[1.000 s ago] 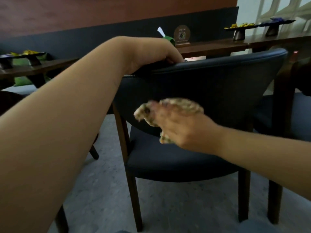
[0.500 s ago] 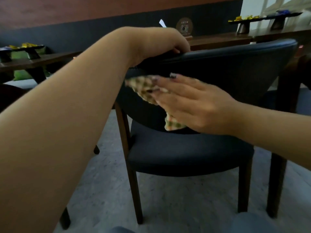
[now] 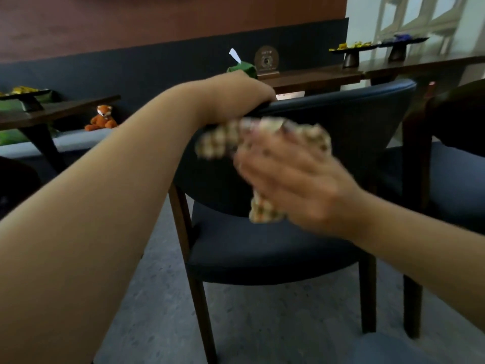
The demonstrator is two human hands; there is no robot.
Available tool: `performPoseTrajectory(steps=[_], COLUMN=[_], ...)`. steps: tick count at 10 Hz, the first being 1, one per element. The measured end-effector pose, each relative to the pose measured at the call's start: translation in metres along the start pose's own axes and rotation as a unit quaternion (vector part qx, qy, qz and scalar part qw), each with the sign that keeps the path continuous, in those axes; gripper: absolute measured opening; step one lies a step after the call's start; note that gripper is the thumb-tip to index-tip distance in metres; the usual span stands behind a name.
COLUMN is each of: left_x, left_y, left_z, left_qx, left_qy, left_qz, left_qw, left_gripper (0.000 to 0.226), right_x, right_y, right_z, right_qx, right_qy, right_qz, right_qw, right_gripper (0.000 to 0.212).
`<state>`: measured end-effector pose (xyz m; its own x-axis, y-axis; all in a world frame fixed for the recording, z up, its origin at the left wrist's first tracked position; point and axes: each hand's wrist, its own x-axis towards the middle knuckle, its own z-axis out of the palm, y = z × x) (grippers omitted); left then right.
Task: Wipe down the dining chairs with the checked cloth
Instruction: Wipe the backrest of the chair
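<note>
Over the last second the right hand (image 3: 296,179) had carried the checked cloth (image 3: 262,143) up from the lower part of the chair's backrest (image 3: 354,132) to just under its top rail, then swept it toward the right of the frame, where it showed as a blur at centre. The hand pressed the cloth against the inner face of the backrest with fingers spread over it; whether they curled round the cloth was too blurred to tell. The left hand (image 3: 236,98) gripped the top rail at upper centre, steadying the dining chair (image 3: 262,248). The backrest seemed partly wiped; seat and legs probably remained.
</note>
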<state>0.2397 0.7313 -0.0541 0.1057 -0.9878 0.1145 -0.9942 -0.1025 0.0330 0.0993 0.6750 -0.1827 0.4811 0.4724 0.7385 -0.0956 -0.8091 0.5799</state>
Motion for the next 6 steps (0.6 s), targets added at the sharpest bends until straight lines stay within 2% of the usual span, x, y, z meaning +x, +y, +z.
performPoseTrajectory(steps=[1,2,3,4,5,6], left_x=[-0.002,-0.002,0.000,0.002,0.001,0.005], left_y=[0.004,0.005,0.005,0.006,0.008,0.004], left_z=[0.000,0.000,0.000,0.000,0.001,0.002], left_qx=[0.023,0.094,0.099,0.076,0.019,-0.060], left_qy=[-0.004,0.027,0.028,0.031,0.030,0.073], left_qz=[0.019,0.028,0.022,0.009,-0.023,-0.076], left_qw=[1.000,0.995,0.994,0.997,0.999,0.993], left_gripper=[0.010,0.013,0.024,0.024,0.026,0.020], right_x=[-0.005,-0.048,-0.097,-0.111,-0.077,-0.042], right_y=[0.023,0.022,0.017,0.023,0.045,0.055], right_z=[0.005,0.024,0.031,0.012,-0.013,-0.017], right_qx=[-0.088,-0.098,-0.058,-0.012,-0.005,-0.027], right_qy=[0.007,-0.077,-0.205,-0.207,-0.044,0.085], right_qz=[0.006,-0.071,-0.133,-0.123,0.004,0.164], right_qw=[0.996,0.990,0.968,0.970,0.999,0.982], right_gripper=[0.031,0.035,0.037,0.039,0.039,0.043])
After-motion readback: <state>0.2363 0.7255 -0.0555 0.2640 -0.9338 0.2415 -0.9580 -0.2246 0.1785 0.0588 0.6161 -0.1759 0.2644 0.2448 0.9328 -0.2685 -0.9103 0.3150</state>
